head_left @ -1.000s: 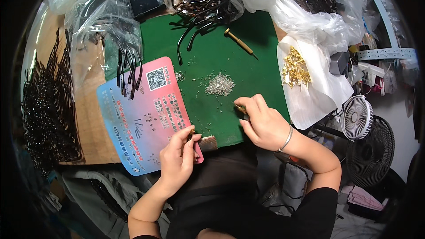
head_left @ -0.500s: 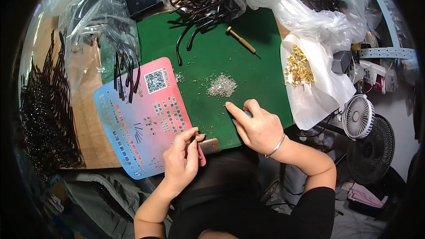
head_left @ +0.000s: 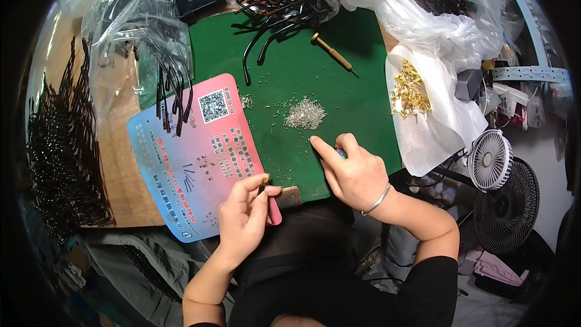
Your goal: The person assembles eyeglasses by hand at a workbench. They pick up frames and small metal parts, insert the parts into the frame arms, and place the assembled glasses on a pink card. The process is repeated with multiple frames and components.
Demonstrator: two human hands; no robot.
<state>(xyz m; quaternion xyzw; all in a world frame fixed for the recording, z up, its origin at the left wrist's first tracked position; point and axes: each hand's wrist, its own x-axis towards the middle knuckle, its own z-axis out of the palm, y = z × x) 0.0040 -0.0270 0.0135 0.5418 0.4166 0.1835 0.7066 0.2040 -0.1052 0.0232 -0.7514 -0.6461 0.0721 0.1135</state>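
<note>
My left hand (head_left: 243,208) is closed in a pinch over the lower right corner of a pink and blue printed mat (head_left: 175,163). Between its thumb and fingers is a small dark piece with a gold tip (head_left: 262,186), mostly covered. My right hand (head_left: 354,166) rests on the green work mat (head_left: 357,48), index finger stretched out with its tip just below a heap of tiny silver screws (head_left: 305,114). Its other fingers curl round something bluish (head_left: 342,153) that I cannot make out. Loose screws lie scattered around the heap.
A brass screwdriver (head_left: 334,55) lies on the green mat. Black glasses temples (head_left: 281,3) pile up at the back, with more (head_left: 63,157) at the left. Small gold parts (head_left: 411,89) sit on white sheeting at the right. Fans (head_left: 490,159) stand beyond the right edge.
My left hand has shifted slightly left, and the small piece in its pinch sits at a different tilt. The right hand stays nearly in place, its index finger still by the screws.
</note>
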